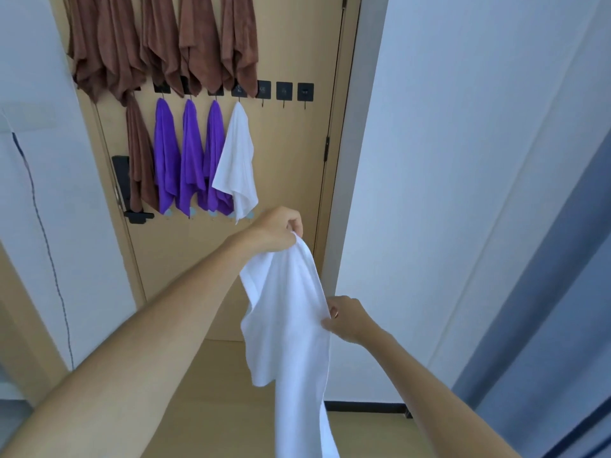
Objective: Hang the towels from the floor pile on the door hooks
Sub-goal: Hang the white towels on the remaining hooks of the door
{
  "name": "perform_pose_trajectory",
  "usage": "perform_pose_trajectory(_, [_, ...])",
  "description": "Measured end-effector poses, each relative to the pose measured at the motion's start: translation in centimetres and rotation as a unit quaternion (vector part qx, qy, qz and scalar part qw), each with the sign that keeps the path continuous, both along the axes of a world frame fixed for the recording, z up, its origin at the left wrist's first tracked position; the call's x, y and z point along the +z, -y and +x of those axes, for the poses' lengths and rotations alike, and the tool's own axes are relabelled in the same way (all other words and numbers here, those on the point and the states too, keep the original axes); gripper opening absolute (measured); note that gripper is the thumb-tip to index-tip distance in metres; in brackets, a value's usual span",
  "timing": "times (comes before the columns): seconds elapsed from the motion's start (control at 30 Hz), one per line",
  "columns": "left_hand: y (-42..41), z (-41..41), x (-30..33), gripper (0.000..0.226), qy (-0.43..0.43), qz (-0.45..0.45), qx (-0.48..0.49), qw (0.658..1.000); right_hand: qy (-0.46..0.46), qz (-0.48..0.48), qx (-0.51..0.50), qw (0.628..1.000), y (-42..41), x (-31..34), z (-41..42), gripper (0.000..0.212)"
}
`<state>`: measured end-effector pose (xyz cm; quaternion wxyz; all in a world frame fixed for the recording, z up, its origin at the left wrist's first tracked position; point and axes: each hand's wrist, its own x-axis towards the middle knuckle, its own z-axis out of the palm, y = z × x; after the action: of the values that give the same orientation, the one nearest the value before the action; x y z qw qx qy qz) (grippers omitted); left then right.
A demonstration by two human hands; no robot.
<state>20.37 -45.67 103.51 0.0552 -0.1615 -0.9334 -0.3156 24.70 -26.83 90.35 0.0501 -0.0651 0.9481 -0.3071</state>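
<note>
Pinching the top corner of a white towel [291,312], the left hand [277,231] is stretched far forward toward the door [291,166], while the right hand [344,320] stays lower and nearer, its fingers closed on the towel's side edge. To hang it well, I think the left hand should lift this corner to the first free hook [263,92], just right of the hung towel [236,160], and the right hand should keep the cloth spread so it does not twist.

White walls [429,160] (daylit), pale wood floor [215,391], grey curtain [545,325].
</note>
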Motion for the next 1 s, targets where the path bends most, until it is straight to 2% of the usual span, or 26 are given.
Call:
perform_pose_trajectory(0.1, [1.2,-0.3,-0.1,0.023,-0.012,-0.128,0.040,0.991,-0.037,-0.005,-0.028,0.999,0.1,0.7,-0.4,0.019])
perform_pose_trajectory(0.17, [1.6,-0.2,-1.0,0.024,0.034,-0.187,0.037,0.981,-0.075,-0.022,-0.026,0.997,0.7,2.1,-0.8,0.017])
perform_pose_trajectory(0.27, [0.0,0.4,-2.7,0.030,0.133,-0.113,-0.052,0.983,-0.126,-0.059,-0.013,0.990,2.1,4.1,-1.2,0.003])
perform_pose_trajectory(0.37, [-1.4,0.6,-3.5,0.023,0.105,-0.102,-0.084,0.986,-0.153,-0.084,-0.011,0.985,3.1,5.0,-1.5,0.015])
perform_pose_trajectory(0.47, [-1.0,0.3,-2.8,0.030,0.086,-0.090,-0.079,0.989,-0.151,-0.093,-0.010,0.984,3.0,5.3,-1.3,0.020])
perform_pose_trajectory(0.6, [-0.2,-0.1,-2.3,0.034,0.077,-0.081,-0.070,0.991,-0.079,-0.053,0.022,0.995,1.9,4.8,-1.1,0.018])
perform_pose_trajectory(0.67, [0.3,-0.1,-2.4,0.034,0.080,-0.074,-0.059,0.992,-0.061,-0.039,0.020,0.997,1.1,4.4,-1.0,0.028])
perform_pose_trajectory(0.77, [0.5,0.2,-2.7,0.031,0.107,-0.071,-0.048,0.990,-0.092,-0.069,0.003,0.993,0.6,4.9,-0.8,0.035])
perform_pose_trajectory(0.9, [-0.5,0.4,-4.2,0.009,0.180,-0.043,-0.086,0.979,-0.129,-0.083,0.039,0.987,2.2,6.8,-1.0,0.020])
perform_pose_trajectory(0.93, [-0.7,0.4,-4.5,0.003,0.172,-0.040,-0.097,0.980,-0.131,-0.086,0.045,0.987,2.5,7.2,-1.1,0.019])
perform_pose_trajectory(1.0, [-0.7,0.3,-4.9,0.009,0.142,-0.027,-0.107,0.984,-0.136,-0.092,0.046,0.985,2.8,7.5,-1.3,0.020])
